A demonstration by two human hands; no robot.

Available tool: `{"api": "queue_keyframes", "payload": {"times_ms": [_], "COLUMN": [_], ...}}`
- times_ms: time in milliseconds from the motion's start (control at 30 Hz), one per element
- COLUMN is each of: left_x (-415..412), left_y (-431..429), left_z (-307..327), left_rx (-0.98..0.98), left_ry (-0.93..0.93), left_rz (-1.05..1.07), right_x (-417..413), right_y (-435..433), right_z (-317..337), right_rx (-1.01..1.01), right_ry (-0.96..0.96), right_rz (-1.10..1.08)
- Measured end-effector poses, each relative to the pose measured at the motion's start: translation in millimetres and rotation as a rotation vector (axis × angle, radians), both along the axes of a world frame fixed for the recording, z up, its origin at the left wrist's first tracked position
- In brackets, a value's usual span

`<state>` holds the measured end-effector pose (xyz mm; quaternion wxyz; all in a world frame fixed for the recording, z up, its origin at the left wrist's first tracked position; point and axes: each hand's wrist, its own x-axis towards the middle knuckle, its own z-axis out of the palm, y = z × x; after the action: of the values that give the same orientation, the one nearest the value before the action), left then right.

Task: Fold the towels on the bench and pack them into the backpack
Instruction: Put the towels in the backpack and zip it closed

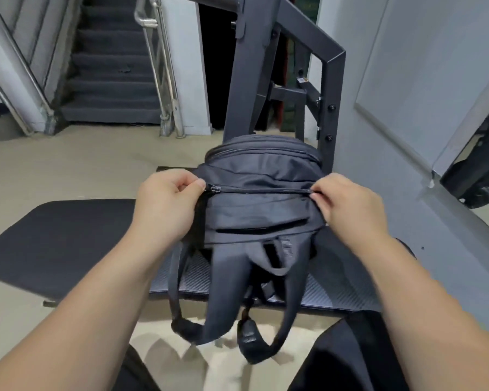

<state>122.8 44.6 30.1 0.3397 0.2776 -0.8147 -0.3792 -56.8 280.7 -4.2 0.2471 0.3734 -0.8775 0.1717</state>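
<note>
A dark grey backpack [261, 198] lies on the black bench [336, 294], its shoulder straps hanging over the near edge. Its main zipper [254, 190] runs shut across the top face, with the slider at the left end. My left hand [167, 201] pinches the backpack fabric right beside the slider. My right hand [347, 204] pinches the fabric at the zipper's right end. No towel is visible.
A black floor mat [57, 241] lies to the left of the bench. The dark metal frame [331, 88] of a gym machine rises behind the backpack. A staircase [110, 80] with a steel railing is at the back left, and a grey wall is on the right.
</note>
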Motion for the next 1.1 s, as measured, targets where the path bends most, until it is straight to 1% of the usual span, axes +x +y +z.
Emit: {"api": "queue_keyframes", "payload": {"times_ms": [100,133,167,200,233,267,300,333,367,400,433,500,533,633,700,800,933,1033,1100], "left_x": [-4,-4,-4,-4,-3,-2,-1,0,2,3,5,7,8,5,1,-10,-25,-26,-25], "left_y": [10,13,14,15,15,16,15,15,13,12,10,5,2,-12,-20,-27,-44,-62,-73], "left_z": [-19,-24,-27,-29,-31,-30,-30,-29,-29,-30,-33,-42,-46,-57,-63,-73,-91,-112,-127], "left_rx": [0.064,0.092,0.126,0.164,0.193,0.207,0.213,0.213,0.212,0.211,0.211,0.237,0.281,0.491,0.540,0.557,0.679,0.772,0.858], "left_ry": [-0.004,0.001,0.012,0.032,0.054,0.069,0.078,0.089,0.100,0.105,0.103,0.095,0.110,0.200,0.166,0.129,0.111,0.074,0.046], "left_rz": [-0.097,-0.110,-0.113,-0.119,-0.128,-0.140,-0.151,-0.161,-0.163,-0.157,-0.146,-0.124,-0.112,-0.051,-0.057,-0.078,-0.002,0.063,0.135], "right_x": [-11,-9,0,16,36,58,77,90,97,99,97,91,87,74,62,45,32,34,38], "right_y": [10,7,0,-10,-22,-34,-48,-62,-74,-85,-92,-100,-101,-89,-75,-56,-39,-39,-48], "right_z": [20,29,39,48,55,59,60,57,51,43,36,24,19,14,13,9,8,6,0], "right_rx": [0.097,0.083,0.025,-0.055,-0.112,-0.119,-0.053,0.060,0.177,0.250,0.272,0.233,0.216,0.128,0.077,0.079,0.021,-0.008,-0.005], "right_ry": [-0.165,-0.192,-0.196,-0.173,-0.128,-0.087,-0.063,-0.038,-0.011,0.012,0.027,0.063,0.077,0.119,0.131,0.127,0.111,0.118,0.134], "right_rz": [-0.233,-0.276,-0.278,-0.217,-0.098,0.056,0.184,0.252,0.257,0.236,0.211,0.195,0.195,0.171,0.126,0.035,-0.070,-0.084,-0.034]}}
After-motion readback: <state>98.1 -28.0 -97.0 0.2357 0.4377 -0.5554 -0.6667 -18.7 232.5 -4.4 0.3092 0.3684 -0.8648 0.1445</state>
